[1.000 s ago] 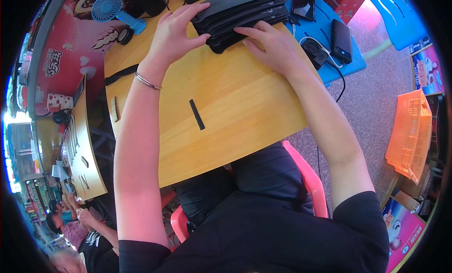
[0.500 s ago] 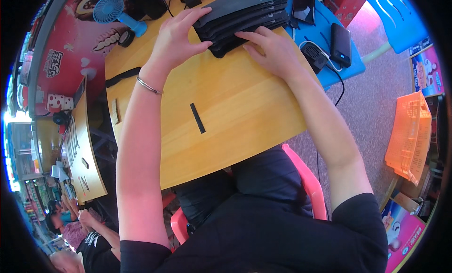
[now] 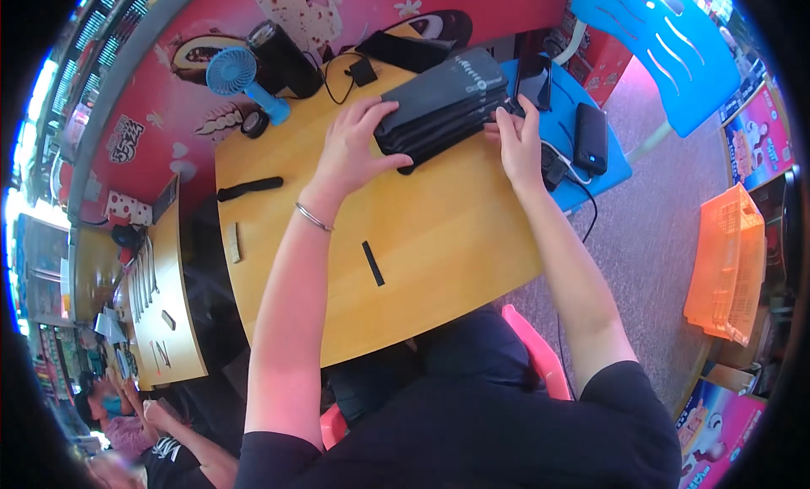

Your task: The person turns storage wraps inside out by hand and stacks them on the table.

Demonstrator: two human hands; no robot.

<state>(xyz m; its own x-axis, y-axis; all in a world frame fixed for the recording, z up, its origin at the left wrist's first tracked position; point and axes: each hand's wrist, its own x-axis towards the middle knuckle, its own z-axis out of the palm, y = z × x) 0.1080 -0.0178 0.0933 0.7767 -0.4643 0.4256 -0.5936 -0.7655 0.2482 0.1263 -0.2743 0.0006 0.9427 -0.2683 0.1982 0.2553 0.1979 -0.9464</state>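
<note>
A stack of flat dark packets (image 3: 443, 105) lies slantwise at the far end of the yellow wooden table (image 3: 439, 244), its right end reaching toward a blue stand (image 3: 612, 164) beside the table. The top packet is dark grey with a small row of pale print near its far edge. The left hand (image 3: 354, 147) rests on the stack's near left end, fingers spread over the top and thumb pressed against the front edge, gripping it; the right hand (image 3: 516, 143) has its fingertips curled against the stack's right end — both hands holding the stack between them. A thin bracelet (image 3: 314, 217) circles the left wrist. A short black strip (image 3: 372, 263) lies alone on the table nearer the person. Behind the stack stands a small blue fan (image 3: 240, 77), and a black power bank (image 3: 590, 137) sits on the blue stand. The wall behind is a red poster (image 3: 160, 118) with pictures of ice creams. An orange crate (image 3: 732, 261) stands on the floor to the right. Compared with a moment ago, the right hand has slid off the top of the stack to its end, and the stack looks squared up more neatly.
</note>
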